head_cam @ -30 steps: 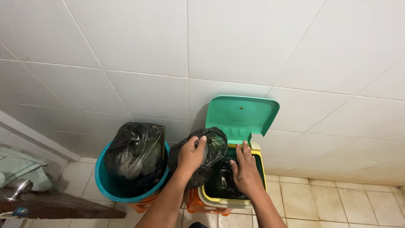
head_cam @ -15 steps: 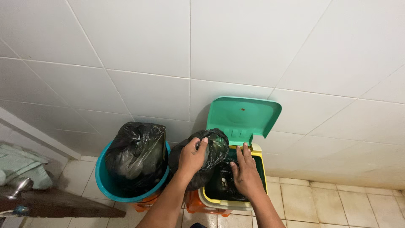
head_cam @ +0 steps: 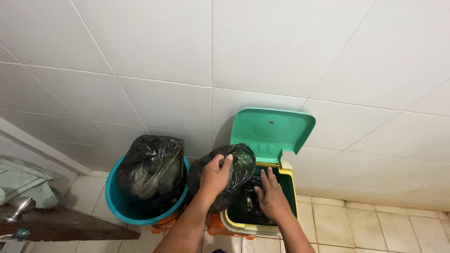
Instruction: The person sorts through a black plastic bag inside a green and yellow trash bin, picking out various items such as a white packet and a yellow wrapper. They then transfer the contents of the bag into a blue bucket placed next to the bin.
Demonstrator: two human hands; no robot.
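Left hand (head_cam: 214,175) clamped on a bunched black bag (head_cam: 229,175), fingers curled over the top, bag held just above the near rim of the small bin (head_cam: 287,187) and leaning against it. Right hand (head_cam: 271,197) flat and spread, palm down, pressing on the black liner (head_cam: 251,206) inside the opening. Green lid (head_cam: 272,133) up, resting back toward the tiled wall (head_cam: 211,56). Best done slowly: firm grip high on the gathered neck, liner kept pinned so nothing slides along. Tight on the left, with the teal bucket (head_cam: 115,201) and its own full bag (head_cam: 150,166) just beside. Wall close behind; open floor (head_cam: 375,225) to the right, free room straight up
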